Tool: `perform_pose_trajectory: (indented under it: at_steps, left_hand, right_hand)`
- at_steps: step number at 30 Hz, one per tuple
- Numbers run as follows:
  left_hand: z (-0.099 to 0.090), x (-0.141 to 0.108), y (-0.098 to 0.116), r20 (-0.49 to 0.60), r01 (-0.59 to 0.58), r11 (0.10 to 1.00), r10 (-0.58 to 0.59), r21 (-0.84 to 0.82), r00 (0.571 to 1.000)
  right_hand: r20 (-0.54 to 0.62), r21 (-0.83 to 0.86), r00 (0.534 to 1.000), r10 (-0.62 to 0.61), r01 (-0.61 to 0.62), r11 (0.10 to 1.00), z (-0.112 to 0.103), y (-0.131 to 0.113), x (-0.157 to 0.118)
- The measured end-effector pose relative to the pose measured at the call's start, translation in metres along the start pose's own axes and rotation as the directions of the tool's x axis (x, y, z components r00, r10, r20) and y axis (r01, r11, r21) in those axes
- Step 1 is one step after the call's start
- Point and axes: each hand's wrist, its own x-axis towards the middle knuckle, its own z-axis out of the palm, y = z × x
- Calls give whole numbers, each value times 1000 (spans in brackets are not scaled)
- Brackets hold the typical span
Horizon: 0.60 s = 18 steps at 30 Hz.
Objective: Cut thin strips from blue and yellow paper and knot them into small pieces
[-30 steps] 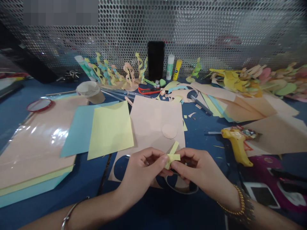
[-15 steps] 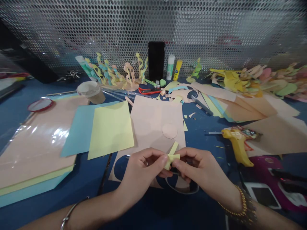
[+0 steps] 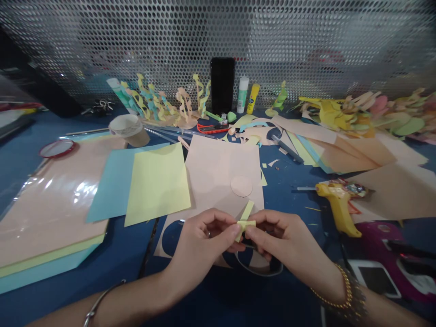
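Between my two hands are narrow yellow paper strips (image 3: pixel 248 211), one crossing the other. My left hand (image 3: pixel 207 236) pinches them from the left, thumb on top at the crossing. From the right, the thumb and fingers of my right hand (image 3: pixel 284 234) grip the short strip's end. Just beyond the fingertips, a pale pink paper circle (image 3: pixel 241 186) lies on a pink paper sheet (image 3: pixel 221 159). Under the hands, pink paper with round cut-outs (image 3: pixel 168 256) is partly hidden.
Yellow paper (image 3: pixel 158 186) and blue paper (image 3: pixel 111 186) lie left, beside a paper cup (image 3: pixel 132 134). A yellow glue gun (image 3: pixel 337 206) rests right, near a purple object (image 3: pixel 378 240). Glue sticks (image 3: pixel 243 95), a phone (image 3: pixel 222 84) and curled paper pieces (image 3: pixel 150 102) stand along the metal mesh (image 3: pixel 177 36).
Both hands keep their pinch on the yellow strips. My left thumb has shifted slightly to the right at the crossing; the things on the table stay in place.
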Motion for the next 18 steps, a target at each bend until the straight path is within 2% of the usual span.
perform_pose_trajectory:
  at_steps: [6,11,18]
  left_hand:
    - [2,0,4,5,24,997,-25,70,1000]
    - [0,-2,2,27,-18,994,15,108,1000]
    - [-1,-4,-1,48,6,997,-9,79,999]
  right_hand:
    - [7,-50,1000,-8,8,999,1,2,0]
    - [-12,-70,999,-30,29,997,1,1,0]
    - [-12,-81,1000,-28,27,996,1,1,-1]
